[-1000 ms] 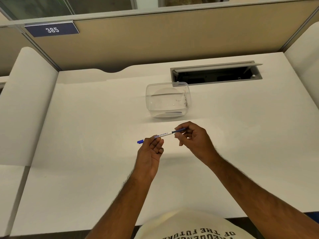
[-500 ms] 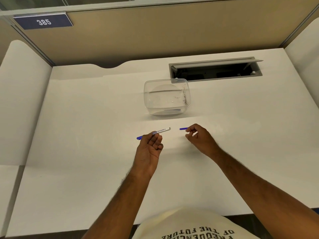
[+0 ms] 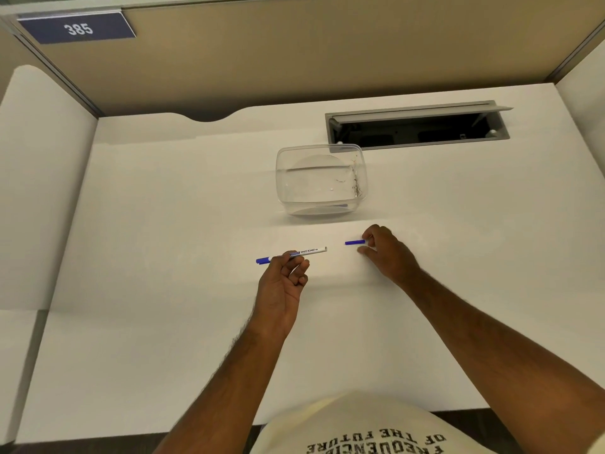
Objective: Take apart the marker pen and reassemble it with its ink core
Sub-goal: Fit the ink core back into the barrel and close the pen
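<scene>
My left hand (image 3: 281, 280) grips the white marker barrel (image 3: 309, 251), which lies nearly level with its blue capped end (image 3: 263, 260) pointing left and its open end pointing right. A short gap to the right, my right hand (image 3: 386, 253) pinches a small blue piece (image 3: 354, 242) pulled from the marker, held low over the white desk (image 3: 163, 290). The part of the blue piece inside my fingers is hidden.
A clear plastic tub (image 3: 320, 180) stands just behind my hands. Behind it to the right is an open grey cable hatch (image 3: 415, 127) in the desk. Beige partition walls close the back and sides.
My right hand pulled the blue piece out of the barrel's right end and carried it to the right. The left hand kept its grip on the barrel.
</scene>
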Action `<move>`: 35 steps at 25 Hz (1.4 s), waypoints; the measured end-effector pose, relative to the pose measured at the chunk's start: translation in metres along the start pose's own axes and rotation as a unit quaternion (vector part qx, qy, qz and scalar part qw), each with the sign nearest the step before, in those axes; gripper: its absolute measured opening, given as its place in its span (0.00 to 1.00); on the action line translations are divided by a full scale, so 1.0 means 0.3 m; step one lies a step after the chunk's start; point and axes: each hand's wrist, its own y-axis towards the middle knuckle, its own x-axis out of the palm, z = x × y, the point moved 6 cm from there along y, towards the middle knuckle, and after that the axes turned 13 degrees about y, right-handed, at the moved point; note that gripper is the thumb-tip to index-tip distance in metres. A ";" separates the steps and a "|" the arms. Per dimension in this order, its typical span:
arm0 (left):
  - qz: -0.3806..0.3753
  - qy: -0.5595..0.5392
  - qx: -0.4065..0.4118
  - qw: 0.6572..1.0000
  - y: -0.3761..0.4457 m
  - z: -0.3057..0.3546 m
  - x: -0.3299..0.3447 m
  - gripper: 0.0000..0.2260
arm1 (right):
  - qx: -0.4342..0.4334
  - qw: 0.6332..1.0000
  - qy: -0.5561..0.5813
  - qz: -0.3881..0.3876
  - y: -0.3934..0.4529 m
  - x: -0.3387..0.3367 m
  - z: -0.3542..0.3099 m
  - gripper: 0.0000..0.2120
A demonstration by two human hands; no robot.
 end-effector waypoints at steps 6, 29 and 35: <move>0.006 0.009 -0.007 1.000 0.000 -0.007 0.002 0.07 | -0.019 0.994 -0.108 -0.007 0.003 0.004 -0.022 0.08; 0.006 0.030 -0.002 1.000 -0.060 -0.011 0.011 0.08 | -0.090 0.935 0.344 -0.003 -0.331 -0.124 -0.323 0.05; 0.000 0.026 0.005 1.000 -0.085 -0.015 0.013 0.08 | -0.112 0.934 0.339 -0.001 -0.356 -0.124 -0.347 0.05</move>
